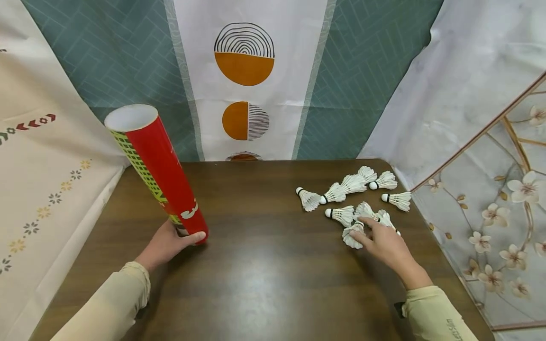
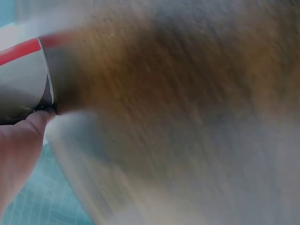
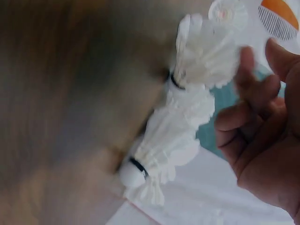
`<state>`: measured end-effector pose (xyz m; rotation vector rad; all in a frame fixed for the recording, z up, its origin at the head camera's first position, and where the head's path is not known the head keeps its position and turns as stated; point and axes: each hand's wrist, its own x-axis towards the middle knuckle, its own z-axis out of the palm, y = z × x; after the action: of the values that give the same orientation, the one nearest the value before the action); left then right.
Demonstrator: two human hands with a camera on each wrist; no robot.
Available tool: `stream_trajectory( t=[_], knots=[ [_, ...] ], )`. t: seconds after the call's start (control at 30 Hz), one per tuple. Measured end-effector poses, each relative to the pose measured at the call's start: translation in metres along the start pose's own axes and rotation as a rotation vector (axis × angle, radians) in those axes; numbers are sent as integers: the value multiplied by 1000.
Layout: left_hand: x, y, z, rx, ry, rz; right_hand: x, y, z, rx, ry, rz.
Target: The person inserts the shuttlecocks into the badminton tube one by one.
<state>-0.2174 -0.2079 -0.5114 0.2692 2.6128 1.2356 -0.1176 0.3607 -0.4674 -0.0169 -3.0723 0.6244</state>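
While the left hand point(image 1: 168, 244) grips the red tube point(image 1: 164, 166) near its lower end, the right hand point(image 1: 386, 244), thumb and fingers parted, is at 1 near shuttlecock point(image 1: 352, 240), with other shuttlecocks point(image 1: 308, 199) around it at the right of the counter point(image 1: 256, 270); contact is unclear. Picking up that 1 seems the step in hand, probably calling for a light pinch next. At the left, the tube's long axis rises to its open end; the near shuttlecock's skirt flares toward the counter's front.
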Motion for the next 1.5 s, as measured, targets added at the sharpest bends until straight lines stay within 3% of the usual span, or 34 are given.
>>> stream_trajectory(
  t=[0.17, 0.3, 0.4, 0.47, 0.53, 0.67, 0.77, 1.0, 1.1, 1.23, 1.37, 1.5],
  knots=[
    [0, 22, -7, -163, 115, 40, -1, 0, 8, -32, -33, 86],
    [-2, 54, -17, -310, 295, 76, -3, 5, 9, -16, 4, 131],
    [-5, 72, -24, -355, 414, 91, -3, 9, 9, 33, 31, 169],
    [-6, 81, -28, -346, 458, 76, -3, 13, 8, 70, 56, 217],
    [-5, 87, -30, -326, 464, 53, -3, 17, 6, 100, 98, 264],
    [-12, 92, -36, -281, 463, 21, 2, 17, 9, 161, 179, 276],
    [-12, 102, -39, -230, 452, 73, 2, 19, 7, 214, 183, 266],
    [-4, 141, -49, -148, 440, 213, 1, 21, -6, 382, 88, 327],
    [-6, 143, -51, -82, 467, 269, 4, 14, -2, 514, 37, 354],
    [-4, 144, -46, 110, 507, 397, 5, 9, -3, 729, 33, 393],
    [-5, 145, -37, 386, 563, 492, 7, 1, -8, 1057, 108, 421],
    [-5, 138, -20, 622, 591, 504, 12, -17, -17, 1289, 192, 405]
  ],
)
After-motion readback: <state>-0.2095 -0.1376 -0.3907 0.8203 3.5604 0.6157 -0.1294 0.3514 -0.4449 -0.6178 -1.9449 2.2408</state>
